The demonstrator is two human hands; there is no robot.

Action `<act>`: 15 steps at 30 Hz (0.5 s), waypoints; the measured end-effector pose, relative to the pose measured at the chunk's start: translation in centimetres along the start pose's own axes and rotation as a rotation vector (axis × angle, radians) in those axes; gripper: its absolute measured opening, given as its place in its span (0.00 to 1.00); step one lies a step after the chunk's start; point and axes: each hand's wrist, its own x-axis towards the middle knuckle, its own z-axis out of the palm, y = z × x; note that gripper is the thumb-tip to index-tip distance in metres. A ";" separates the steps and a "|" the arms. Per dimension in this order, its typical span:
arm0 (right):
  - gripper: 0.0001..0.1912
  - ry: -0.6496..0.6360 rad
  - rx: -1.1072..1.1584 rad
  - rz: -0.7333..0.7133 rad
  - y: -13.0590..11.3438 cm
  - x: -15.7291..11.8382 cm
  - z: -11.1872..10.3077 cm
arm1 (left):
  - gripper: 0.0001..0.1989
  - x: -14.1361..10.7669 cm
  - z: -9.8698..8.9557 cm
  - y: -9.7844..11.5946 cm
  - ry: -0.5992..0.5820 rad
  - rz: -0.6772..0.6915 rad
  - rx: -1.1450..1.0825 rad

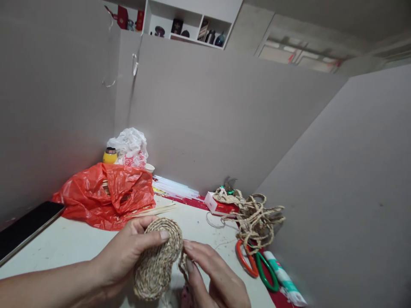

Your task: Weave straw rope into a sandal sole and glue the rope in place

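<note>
My left hand (130, 244) grips a woven straw sole (154, 267), its thumb lying across the upper end and its fingers mostly hidden behind. The sole is coiled from braided cord in a long rounded shape with a narrower waist. Beside its right edge, my right hand (213, 278) pinches a length of braided straw cord (183, 265) between thumb and fingers. That cord hangs downward close to the sole. Below the right hand a small pinkish thing is partly in view, too hidden to name.
A red plastic bag (105, 196) lies at the left, near a phone (30, 226). Loose braided cord (260, 218) is heaped at the right over a small box (221, 205). Scissors with an orange handle (245, 259) and a green handle (268, 273) lie near a white-and-green roll (284, 278). Grey panels (205, 111) surround the table.
</note>
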 end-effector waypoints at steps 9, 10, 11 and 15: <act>0.25 0.117 0.039 0.049 0.7 -2.3 2.2 | 0.07 -0.1 0.2 -0.9 0.023 0.080 -0.091; 0.25 0.125 0.072 0.074 0.8 -2.6 2.7 | 0.07 -0.2 0.3 -1.1 0.030 0.099 -0.102; 0.24 0.153 0.104 0.111 0.9 -2.9 3.2 | 0.07 -0.2 0.4 -1.2 0.038 0.114 -0.111; 0.16 0.315 0.213 0.271 0.8 -3.7 4.6 | 0.07 -0.5 1.0 -1.4 0.065 0.123 -0.154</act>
